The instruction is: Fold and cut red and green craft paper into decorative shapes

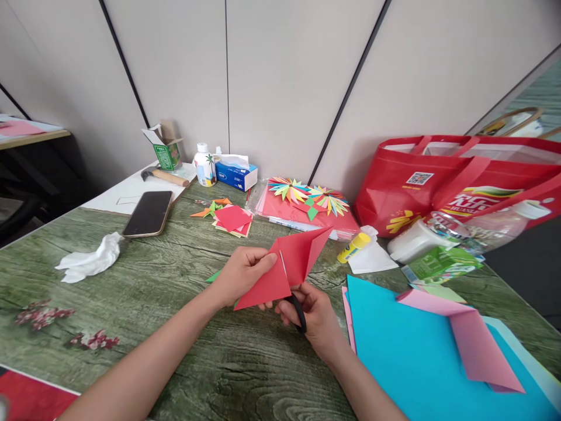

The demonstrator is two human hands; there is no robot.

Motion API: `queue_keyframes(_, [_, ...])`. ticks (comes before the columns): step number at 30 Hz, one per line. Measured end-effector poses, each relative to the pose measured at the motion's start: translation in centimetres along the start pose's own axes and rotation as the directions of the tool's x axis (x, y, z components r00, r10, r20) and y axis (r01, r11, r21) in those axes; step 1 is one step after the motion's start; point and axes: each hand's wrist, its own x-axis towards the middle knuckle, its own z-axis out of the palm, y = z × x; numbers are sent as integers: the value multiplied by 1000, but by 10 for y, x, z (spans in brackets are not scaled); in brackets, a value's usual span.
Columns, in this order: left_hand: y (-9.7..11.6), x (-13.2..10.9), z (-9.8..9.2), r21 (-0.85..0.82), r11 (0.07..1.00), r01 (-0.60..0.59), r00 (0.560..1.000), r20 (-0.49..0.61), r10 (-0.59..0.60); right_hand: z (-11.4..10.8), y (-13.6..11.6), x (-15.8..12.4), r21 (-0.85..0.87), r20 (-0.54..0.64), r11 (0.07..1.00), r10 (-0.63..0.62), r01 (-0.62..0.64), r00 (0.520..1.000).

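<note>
A sheet of red paper is held up over the table's middle, its upper right part folded back. My left hand pinches it at the left edge, thumb on top. Black-handled scissors are gripped in my right hand, just below the sheet. One scissor blade shows as a thin bright line across the paper; the rest of the blades is hidden. A bit of green paper peeks out beside my left hand.
Behind lie cut paper squares and a packet with folded paper flowers. A glue stick stands right, near a red bag. Blue paper covers the right front. A phone, crumpled tissue and hammer lie left.
</note>
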Motion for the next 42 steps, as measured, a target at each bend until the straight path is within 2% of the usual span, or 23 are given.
queue_keyframes(7, [-1, 1, 0, 33, 999, 31, 1000, 1, -31, -2, 2, 0, -9, -7, 1000, -1, 1, 1000])
queue_keyframes(10, [-1, 3, -2, 170, 980, -100, 988, -102, 118, -3, 0, 0, -17, -27, 1000, 8, -8, 1000])
queue_keyframes(12, [0, 5, -4, 294, 934, -201, 953, -163, 257, -3, -1, 0, -20, -33, 1000, 23, -23, 999])
queue_keyframes(14, [1, 7, -6, 371, 897, -243, 932, -166, 321, -3, -1, 0, -15, -34, 999, 34, -35, 999])
queue_keyframes(18, [-1, 8, -8, 398, 882, -253, 934, -136, 330, -1, -1, 2, 34, -24, 999, 37, -36, 999])
queue_keyframes(27, [-3, 8, -7, 319, 914, -249, 935, -168, 313, 0, -3, 2, 89, -47, 993, 80, -76, 996])
queue_keyframes(37, [-3, 8, -9, 388, 881, -270, 925, -148, 349, -2, -1, 1, 114, -8, 992, 55, -54, 998])
queue_keyframes(42, [-3, 8, -8, 279, 920, -275, 928, -172, 330, -4, -2, 0, 133, 5, 990, 46, -47, 999])
